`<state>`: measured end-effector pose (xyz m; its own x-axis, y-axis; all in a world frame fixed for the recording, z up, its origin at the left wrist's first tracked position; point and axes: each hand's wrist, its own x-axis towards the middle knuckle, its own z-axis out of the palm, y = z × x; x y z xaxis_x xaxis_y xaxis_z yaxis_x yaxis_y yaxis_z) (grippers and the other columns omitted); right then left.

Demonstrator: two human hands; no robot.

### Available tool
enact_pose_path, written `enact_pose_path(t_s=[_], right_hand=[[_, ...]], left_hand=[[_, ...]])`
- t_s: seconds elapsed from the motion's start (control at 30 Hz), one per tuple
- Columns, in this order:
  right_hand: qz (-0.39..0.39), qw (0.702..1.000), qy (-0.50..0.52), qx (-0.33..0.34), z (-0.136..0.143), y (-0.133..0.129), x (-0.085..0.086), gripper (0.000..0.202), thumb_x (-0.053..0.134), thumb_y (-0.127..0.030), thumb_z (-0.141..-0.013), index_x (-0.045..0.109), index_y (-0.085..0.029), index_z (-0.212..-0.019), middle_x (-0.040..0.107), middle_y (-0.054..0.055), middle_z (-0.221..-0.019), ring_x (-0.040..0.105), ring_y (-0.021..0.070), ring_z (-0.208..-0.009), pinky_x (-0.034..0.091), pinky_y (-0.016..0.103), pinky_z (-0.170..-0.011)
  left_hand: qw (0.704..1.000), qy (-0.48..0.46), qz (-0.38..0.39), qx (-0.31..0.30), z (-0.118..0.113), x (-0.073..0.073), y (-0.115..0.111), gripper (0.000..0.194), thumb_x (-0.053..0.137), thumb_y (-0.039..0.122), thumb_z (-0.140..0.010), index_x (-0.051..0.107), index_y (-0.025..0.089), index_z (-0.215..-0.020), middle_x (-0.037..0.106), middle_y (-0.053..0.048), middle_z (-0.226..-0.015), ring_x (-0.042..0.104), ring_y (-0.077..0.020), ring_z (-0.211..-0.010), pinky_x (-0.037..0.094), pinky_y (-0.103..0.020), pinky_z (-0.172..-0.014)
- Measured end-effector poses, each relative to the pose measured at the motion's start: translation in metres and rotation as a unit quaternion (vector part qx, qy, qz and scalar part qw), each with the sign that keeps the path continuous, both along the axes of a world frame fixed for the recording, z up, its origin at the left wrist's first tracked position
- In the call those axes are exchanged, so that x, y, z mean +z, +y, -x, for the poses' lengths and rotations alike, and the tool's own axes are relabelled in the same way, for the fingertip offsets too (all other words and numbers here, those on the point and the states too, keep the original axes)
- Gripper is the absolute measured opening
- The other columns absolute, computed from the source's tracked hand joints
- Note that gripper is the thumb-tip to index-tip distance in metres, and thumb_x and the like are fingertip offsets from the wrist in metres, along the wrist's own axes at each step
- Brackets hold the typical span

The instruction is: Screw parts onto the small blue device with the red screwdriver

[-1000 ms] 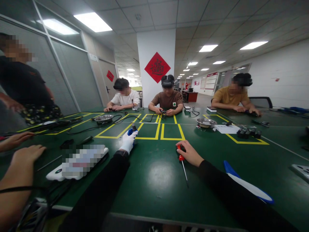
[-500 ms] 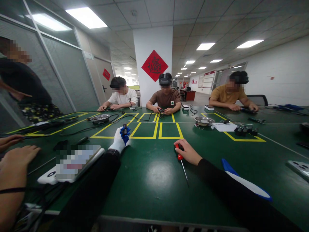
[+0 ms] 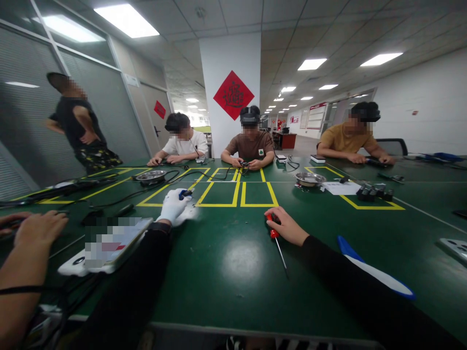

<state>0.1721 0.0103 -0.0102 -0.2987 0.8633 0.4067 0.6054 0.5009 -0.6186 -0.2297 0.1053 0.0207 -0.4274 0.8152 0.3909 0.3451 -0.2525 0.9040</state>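
My left hand (image 3: 173,204), in a white glove with blue on the finger side, is closed round a small black part (image 3: 187,193) near the yellow tape lines. My right hand (image 3: 289,225) is bare and rests on the green table (image 3: 226,291), its fingers round the red handle of a screwdriver (image 3: 280,253). The metal shaft points toward the near edge. To the right, a blue and white glove (image 3: 379,272) lies flat beside my right forearm.
A white device (image 3: 105,248) with cables is at the left, by another person's hand (image 3: 40,233). Metal bowls (image 3: 151,177) (image 3: 309,179), black clips (image 3: 374,192) and paper (image 3: 341,188) lie farther back. Three people sit opposite; a person (image 3: 82,121) stands at left.
My left hand has turned and moved slightly left, with the black part now lying sideways. My right hand has hardly moved. The standing person is farther right and fully turned in view.
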Motion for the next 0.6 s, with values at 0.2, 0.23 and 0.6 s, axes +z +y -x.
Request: enact_pose_path(t_s=[0.2, 0.23, 0.6], right_hand=[[0.007, 1.0, -0.005, 0.003, 0.0, -0.001, 0.002, 0.024, 0.053, -0.023, -0.082, 0.06, -0.02, -0.105, 0.052, 0.007, -0.108, 0.052, 0.0195, -0.102, 0.042, 0.038, -0.094], [0.009, 1.0, -0.005, 0.003, 0.0, -0.001, 0.003, 0.024, 0.053, -0.024, -0.083, 0.06, -0.02, -0.105, 0.052, 0.007, -0.109, 0.052, 0.0196, -0.102, 0.042, 0.037, -0.094], [0.007, 1.0, -0.003, 0.006, 0.0, -0.001, 0.003, 0.024, 0.054, -0.024, -0.083, 0.06, -0.02, -0.106, 0.052, 0.007, -0.11, 0.053, 0.0195, -0.103, 0.041, 0.038, -0.096]], left_hand=[[0.819, 0.56, 0.08, 0.093, 0.02, 0.001, -0.002, 0.041, 0.054, 0.018, -0.076, 0.06, 0.023, -0.116, 0.059, -0.013, -0.113, 0.05, -0.0316, -0.105, 0.038, -0.04, -0.084], [0.795, 0.591, 0.091, 0.103, 0.022, 0.001, -0.001, 0.04, 0.05, 0.017, -0.078, 0.06, 0.023, -0.117, 0.059, -0.013, -0.114, 0.05, -0.0314, -0.104, 0.038, -0.04, -0.082], [0.731, 0.671, 0.108, 0.06, 0.036, -0.012, 0.016, 0.042, 0.046, 0.01, -0.078, 0.063, 0.023, -0.113, 0.058, -0.007, -0.122, 0.049, -0.0247, -0.108, 0.036, -0.032, -0.084]])
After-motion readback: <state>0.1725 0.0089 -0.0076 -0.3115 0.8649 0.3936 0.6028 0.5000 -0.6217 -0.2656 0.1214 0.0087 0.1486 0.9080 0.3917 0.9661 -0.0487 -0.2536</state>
